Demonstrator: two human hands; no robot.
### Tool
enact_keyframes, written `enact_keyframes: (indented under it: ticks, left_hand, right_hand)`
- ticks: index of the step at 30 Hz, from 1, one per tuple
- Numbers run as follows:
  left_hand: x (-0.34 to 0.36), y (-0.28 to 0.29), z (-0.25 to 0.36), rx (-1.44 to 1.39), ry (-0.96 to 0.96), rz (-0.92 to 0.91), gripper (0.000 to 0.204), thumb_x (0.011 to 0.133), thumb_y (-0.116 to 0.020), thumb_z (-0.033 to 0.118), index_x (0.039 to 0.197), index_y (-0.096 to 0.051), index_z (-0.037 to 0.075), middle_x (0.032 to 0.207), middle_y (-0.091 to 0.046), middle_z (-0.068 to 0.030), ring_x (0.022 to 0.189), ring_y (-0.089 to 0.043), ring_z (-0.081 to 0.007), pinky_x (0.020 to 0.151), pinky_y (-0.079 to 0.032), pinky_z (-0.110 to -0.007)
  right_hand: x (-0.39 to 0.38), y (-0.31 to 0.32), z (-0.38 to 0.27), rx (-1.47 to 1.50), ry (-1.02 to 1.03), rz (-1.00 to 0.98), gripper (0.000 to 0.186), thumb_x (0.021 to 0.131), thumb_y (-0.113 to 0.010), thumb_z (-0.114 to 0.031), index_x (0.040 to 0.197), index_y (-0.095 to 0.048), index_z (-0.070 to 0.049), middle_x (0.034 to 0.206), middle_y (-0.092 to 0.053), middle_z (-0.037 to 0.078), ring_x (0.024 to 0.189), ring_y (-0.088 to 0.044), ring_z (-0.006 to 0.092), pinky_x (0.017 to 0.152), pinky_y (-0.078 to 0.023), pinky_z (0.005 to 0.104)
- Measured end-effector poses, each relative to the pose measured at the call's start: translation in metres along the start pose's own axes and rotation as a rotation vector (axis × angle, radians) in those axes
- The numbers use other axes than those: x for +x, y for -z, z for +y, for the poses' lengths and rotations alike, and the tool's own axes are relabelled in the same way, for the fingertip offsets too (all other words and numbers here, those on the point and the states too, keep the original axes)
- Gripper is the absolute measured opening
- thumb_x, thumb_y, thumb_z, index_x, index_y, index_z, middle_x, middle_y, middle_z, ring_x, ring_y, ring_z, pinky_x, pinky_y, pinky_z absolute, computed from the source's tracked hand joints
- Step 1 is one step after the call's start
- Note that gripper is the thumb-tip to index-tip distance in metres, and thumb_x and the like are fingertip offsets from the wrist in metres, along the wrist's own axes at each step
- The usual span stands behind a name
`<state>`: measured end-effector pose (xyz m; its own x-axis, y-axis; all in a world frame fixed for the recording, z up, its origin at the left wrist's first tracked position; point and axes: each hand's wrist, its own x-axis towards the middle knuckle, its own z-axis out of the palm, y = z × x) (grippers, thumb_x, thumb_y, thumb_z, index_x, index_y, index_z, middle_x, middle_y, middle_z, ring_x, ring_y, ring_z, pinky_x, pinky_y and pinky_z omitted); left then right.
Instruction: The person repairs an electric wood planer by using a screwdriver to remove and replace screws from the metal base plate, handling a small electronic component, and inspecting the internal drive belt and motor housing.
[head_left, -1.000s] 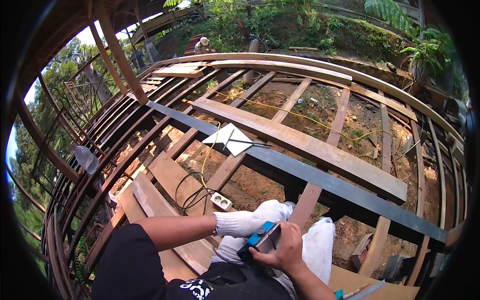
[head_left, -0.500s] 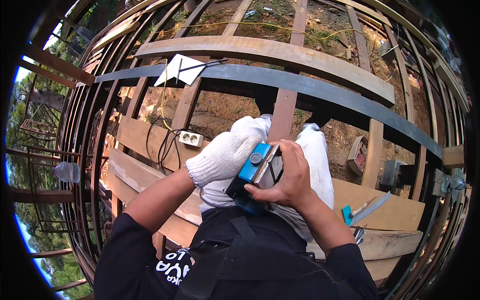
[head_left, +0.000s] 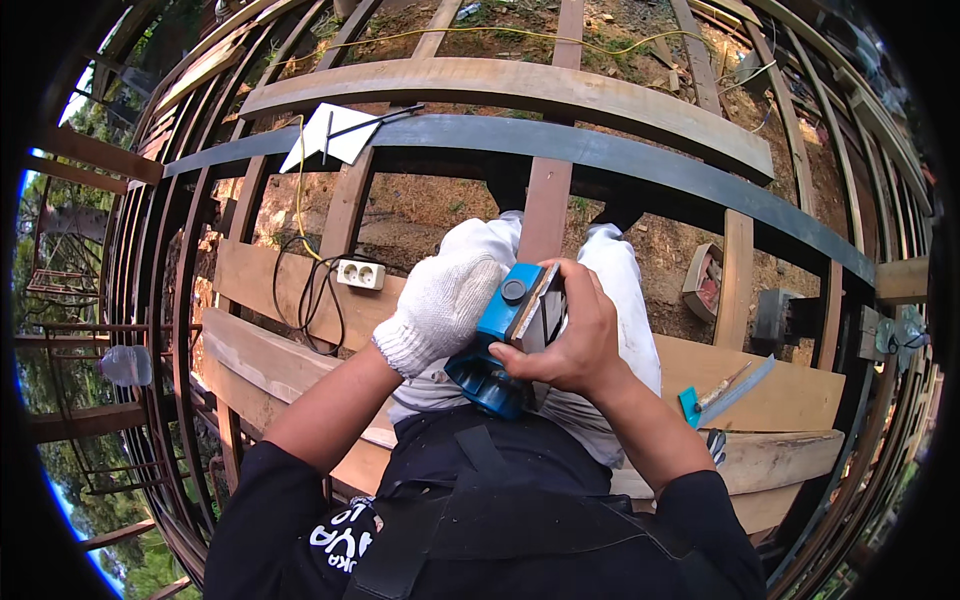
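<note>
Blue tool (head_left: 492,322); socket block (head_left: 360,274) left, grey beam (head_left: 480,132) ahead.

The boxy blue power tool (head_left: 493,325) in the grip bears a dark round knob (head_left: 514,291); the left hand (head_left: 445,300) there wears a white knitted glove (head_left: 425,305); nearer the body, the black cloth shirt (head_left: 260,530) carries white lettering (head_left: 342,538); left of the grip are a white rectangular socket block (head_left: 360,274), a looped black cable (head_left: 304,298) and a thin yellow cord (head_left: 301,195); beyond it, a reddish-brown wooden joist (head_left: 545,205), a long blue-grey flat beam (head_left: 650,145) and an angular white sheet (head_left: 350,148) crossed by slim black rods (head_left: 390,117).
</note>
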<state>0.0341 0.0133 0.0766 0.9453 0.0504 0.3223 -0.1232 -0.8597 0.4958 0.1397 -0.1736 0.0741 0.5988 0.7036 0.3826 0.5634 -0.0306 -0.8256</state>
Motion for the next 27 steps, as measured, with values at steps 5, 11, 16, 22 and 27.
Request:
enact_keyframes:
  ticks: [5, 11, 16, 22, 27]
  left_hand:
    - [0.019, 0.047, 0.014, -0.182, 0.353, -0.461, 0.016, 0.091, -0.058, 0.013, 0.102, -0.064, 0.002, 0.086, -0.069, -0.0213, 0.082, -0.069, -0.0407, 0.068, -0.054, -0.045]
    - [0.004, 0.02, 0.017, -0.365, 0.132, 0.013, 0.025, 0.1, -0.054, 0.022, 0.111, -0.067, 0.003, 0.094, -0.068, -0.0162, 0.089, -0.069, -0.0345, 0.08, -0.054, -0.041]
    - [0.006, 0.001, 0.011, -0.206, 0.127, 0.013, 0.015, 0.093, -0.06, 0.017, 0.092, -0.07, 0.006, 0.085, -0.069, -0.0147, 0.082, -0.069, -0.0372, 0.08, -0.056, -0.044]
    - [0.015, 0.012, -0.006, -0.162, 0.272, -0.35, 0.023, 0.09, -0.059, 0.023, 0.083, -0.071, 0.004, 0.077, -0.069, -0.0188, 0.069, -0.07, -0.0334, 0.062, -0.055, -0.043]
    - [0.021, 0.027, 0.008, -0.084, 0.012, -0.02, 0.031, 0.088, -0.062, 0.037, 0.078, -0.071, 0.009, 0.071, -0.065, -0.0169, 0.072, -0.065, -0.0378, 0.066, -0.048, -0.051]
  right_hand:
    - [0.004, -0.012, -0.005, -0.056, 0.183, -0.004, 0.085, 0.058, -0.091, -0.05, 0.115, -0.058, 0.004, 0.1, -0.065, 0.018, 0.094, -0.063, 0.0376, 0.088, -0.051, 0.0447]
    - [-0.001, 0.004, 0.007, 0.117, -0.175, -0.059, 0.087, 0.056, -0.092, -0.049, 0.117, -0.057, 0.002, 0.102, -0.064, 0.018, 0.096, -0.064, 0.0357, 0.088, -0.051, 0.0433]
    - [-0.009, 0.014, 0.008, 0.007, -0.035, -0.079, 0.088, 0.059, -0.094, -0.04, 0.125, -0.053, 0.001, 0.106, -0.067, 0.014, 0.099, -0.068, 0.0236, 0.092, -0.053, 0.0349]
    - [-0.006, 0.003, -0.001, 0.009, -0.052, -0.089, 0.088, 0.055, -0.094, -0.046, 0.12, -0.056, 0.0, 0.109, -0.065, 0.018, 0.103, -0.064, 0.0331, 0.092, -0.052, 0.042]
    - [-0.01, 0.005, 0.017, 0.244, -0.207, 0.049, 0.094, 0.058, -0.093, -0.053, 0.123, -0.052, 0.001, 0.107, -0.063, 0.012, 0.101, -0.063, 0.0244, 0.095, -0.05, 0.0379]
